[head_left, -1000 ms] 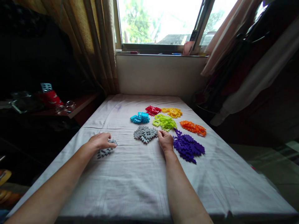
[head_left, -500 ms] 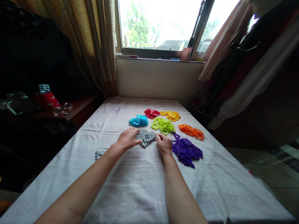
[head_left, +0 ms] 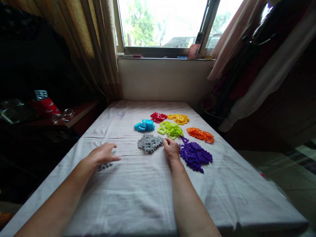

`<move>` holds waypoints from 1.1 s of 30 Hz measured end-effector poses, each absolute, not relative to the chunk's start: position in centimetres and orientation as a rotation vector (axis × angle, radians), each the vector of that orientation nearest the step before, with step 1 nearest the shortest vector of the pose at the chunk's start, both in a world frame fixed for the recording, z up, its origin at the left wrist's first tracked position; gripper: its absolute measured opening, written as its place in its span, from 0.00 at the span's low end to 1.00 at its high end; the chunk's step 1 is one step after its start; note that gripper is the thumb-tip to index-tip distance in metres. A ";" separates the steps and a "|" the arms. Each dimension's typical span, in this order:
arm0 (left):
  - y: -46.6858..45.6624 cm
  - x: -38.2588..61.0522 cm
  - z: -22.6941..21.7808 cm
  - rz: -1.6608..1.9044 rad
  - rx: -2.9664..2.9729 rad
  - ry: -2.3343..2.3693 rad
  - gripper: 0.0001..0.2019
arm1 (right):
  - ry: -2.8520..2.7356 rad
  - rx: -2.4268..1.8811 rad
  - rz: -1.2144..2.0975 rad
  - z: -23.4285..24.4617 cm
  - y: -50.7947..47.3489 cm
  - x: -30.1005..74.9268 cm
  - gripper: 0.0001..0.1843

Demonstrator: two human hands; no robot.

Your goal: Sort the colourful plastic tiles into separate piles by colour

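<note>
While the left hand [head_left: 103, 154] lies flat with its grip open and fingers stretched over a few loose grey pieces [head_left: 105, 166], the right hand [head_left: 171, 148] rests against the right edge of the grey pile [head_left: 149, 143] on the white cloth of the table [head_left: 138, 197]. The right fingers are curled with the tips touching that pile, but I cannot tell whether the grip is closed on a piece or only resting there. The loose grey pieces sit well to the left of the grey pile and a little nearer the person. Just beyond the grey pile are the blue pile [head_left: 144, 125] and the green pile [head_left: 170, 129]. Farther beyond it are the red pile [head_left: 158, 117] and the yellow pile [head_left: 178, 118]. To the right of the grey pile, past the right hand, lies the purple pile [head_left: 194, 154], with the orange pile [head_left: 200, 134] behind it.
</note>
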State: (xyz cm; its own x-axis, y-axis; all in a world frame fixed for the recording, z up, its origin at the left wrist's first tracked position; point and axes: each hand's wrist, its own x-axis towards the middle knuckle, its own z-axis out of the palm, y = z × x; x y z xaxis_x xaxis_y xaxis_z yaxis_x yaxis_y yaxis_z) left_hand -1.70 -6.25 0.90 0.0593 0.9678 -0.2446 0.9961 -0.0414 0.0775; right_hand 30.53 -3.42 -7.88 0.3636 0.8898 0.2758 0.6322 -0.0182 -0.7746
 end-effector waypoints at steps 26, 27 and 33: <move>-2.6 11.2 0.1 0.450 2.488 1.600 0.15 | -1.394 -1.729 0.363 -6.8 -4.8 29.6 0.17; -2.6 10.6 -0.2 0.507 2.493 1.593 0.14 | -1.399 -1.701 0.343 -6.4 -5.0 29.8 0.18; -2.8 1.5 -3.4 0.796 2.356 1.859 0.12 | -1.253 -1.735 0.050 -4.7 -6.6 37.8 0.20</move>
